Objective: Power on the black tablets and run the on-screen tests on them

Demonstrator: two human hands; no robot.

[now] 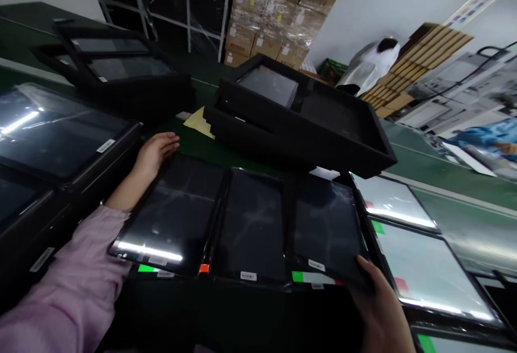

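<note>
Three dark flat screen panels lie side by side in front of me: a left panel (173, 213), a middle panel (252, 224) and a right panel (327, 218), with small white labels on their lower edges. My right hand (382, 294) grips the lower right corner of the right panel, thumb on top and the other fingers hidden beneath. Beyond the upper left edge of the left panel is my left hand (157, 151), its fingers stretched out and nothing seen in them. White strips with green tabs show under the left and right panels.
Black foam trays (299, 127) are stacked behind the panels, with more trays (125, 68) farther left. Larger dark screens (60, 132) stand at left. White-faced panels (428, 267) lie at right. Cartons (278, 19) and a person (371, 62) are in the background.
</note>
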